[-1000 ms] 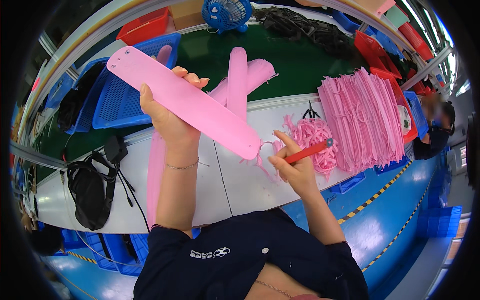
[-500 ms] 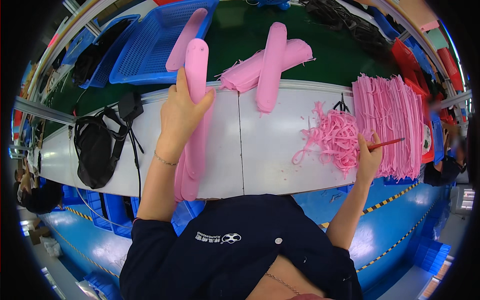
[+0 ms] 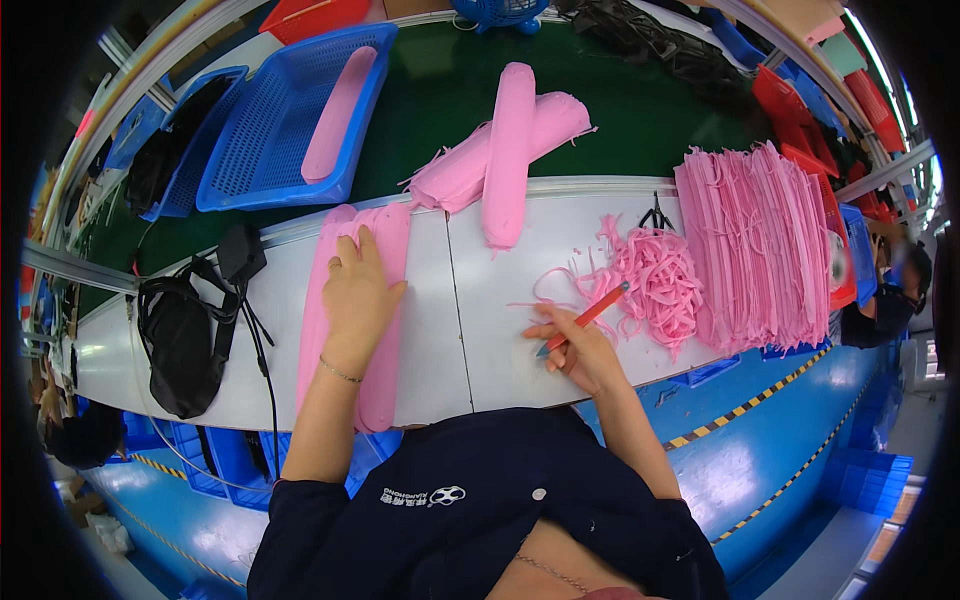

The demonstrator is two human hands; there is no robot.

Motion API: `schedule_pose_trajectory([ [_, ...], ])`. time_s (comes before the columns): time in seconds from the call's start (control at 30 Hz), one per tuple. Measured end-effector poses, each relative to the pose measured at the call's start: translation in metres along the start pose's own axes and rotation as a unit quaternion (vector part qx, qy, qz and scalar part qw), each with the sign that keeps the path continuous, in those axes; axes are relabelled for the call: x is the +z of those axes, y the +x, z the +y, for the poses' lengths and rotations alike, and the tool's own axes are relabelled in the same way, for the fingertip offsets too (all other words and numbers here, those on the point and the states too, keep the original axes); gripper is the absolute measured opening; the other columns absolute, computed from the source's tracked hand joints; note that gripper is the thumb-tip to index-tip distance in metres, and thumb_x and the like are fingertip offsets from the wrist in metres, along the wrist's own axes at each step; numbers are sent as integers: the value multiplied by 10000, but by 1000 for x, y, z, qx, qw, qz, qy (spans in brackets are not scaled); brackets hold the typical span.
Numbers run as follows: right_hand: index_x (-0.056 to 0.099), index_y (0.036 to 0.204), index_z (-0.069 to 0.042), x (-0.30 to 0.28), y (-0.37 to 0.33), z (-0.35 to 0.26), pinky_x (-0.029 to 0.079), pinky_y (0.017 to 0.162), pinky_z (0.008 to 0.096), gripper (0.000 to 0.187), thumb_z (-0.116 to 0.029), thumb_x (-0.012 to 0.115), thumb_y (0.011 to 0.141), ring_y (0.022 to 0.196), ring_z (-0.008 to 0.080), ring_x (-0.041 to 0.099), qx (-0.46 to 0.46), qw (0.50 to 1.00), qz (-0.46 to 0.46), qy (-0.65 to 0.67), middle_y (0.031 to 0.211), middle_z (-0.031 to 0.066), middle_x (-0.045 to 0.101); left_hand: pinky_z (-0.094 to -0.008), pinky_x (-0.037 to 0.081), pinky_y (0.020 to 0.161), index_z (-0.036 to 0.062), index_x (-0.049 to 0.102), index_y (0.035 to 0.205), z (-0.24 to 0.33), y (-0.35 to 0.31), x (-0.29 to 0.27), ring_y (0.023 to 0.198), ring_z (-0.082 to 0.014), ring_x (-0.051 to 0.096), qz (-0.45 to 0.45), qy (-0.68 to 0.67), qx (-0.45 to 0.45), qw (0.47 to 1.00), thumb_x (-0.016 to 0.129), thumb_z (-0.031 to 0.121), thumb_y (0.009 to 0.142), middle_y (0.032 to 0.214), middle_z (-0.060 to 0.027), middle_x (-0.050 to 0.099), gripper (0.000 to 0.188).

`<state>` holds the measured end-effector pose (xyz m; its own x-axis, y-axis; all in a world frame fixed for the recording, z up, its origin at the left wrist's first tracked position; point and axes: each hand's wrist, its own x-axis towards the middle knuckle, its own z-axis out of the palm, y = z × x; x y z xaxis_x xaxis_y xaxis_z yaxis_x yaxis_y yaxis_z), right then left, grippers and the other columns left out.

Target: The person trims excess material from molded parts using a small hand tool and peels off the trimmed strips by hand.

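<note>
My left hand [image 3: 362,295] lies with its fingers apart on long, round-ended pink pieces [image 3: 376,385] stacked on the left of the white table. In my right hand [image 3: 585,355] is a red pen [image 3: 598,307], slanting up to the right, with the fingers closed round it. Just right of that hand sits a tangled heap of thin pink strips [image 3: 660,285]. One loose strip trails beside my right fingers. Beyond the table's far edge, another long pink piece [image 3: 510,150] rests across a pink bundle [image 3: 445,180].
A thick stack of pink strips [image 3: 750,250] stands at the right, with black scissors [image 3: 656,213] beside it. On the left lie a black bag [image 3: 185,350] and a power adapter [image 3: 240,253]. A blue basket [image 3: 270,190] holds one pink piece on the green surface [image 3: 420,90].
My left hand has lowered the pink piece it held onto the stack and loosened its fingers. My right hand has moved left from beside the strip heap, still with the pen.
</note>
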<state>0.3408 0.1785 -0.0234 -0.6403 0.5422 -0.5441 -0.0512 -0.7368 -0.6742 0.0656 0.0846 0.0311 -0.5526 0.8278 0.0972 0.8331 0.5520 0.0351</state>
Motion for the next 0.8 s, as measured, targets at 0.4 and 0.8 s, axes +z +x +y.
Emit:
schedule_pose_trajectory([
  [0.4,530,1195,-48,-87,11,-61,404,485,248,332,-268,518,946,489,90,446,-235,958,126,104,819,114,652,-419,472,789,-35,616,1019,101,140,21,918,-358,545,181,-178,155,955,691,217,751,1012,-171,576,375],
  [0.8,519,1183,-43,-82,11,-46,398,457,263,326,-260,526,940,480,99,448,-243,951,190,26,739,103,623,-367,484,720,-8,519,997,164,177,41,819,-320,580,55,-458,75,884,632,96,745,1010,-186,568,295],
])
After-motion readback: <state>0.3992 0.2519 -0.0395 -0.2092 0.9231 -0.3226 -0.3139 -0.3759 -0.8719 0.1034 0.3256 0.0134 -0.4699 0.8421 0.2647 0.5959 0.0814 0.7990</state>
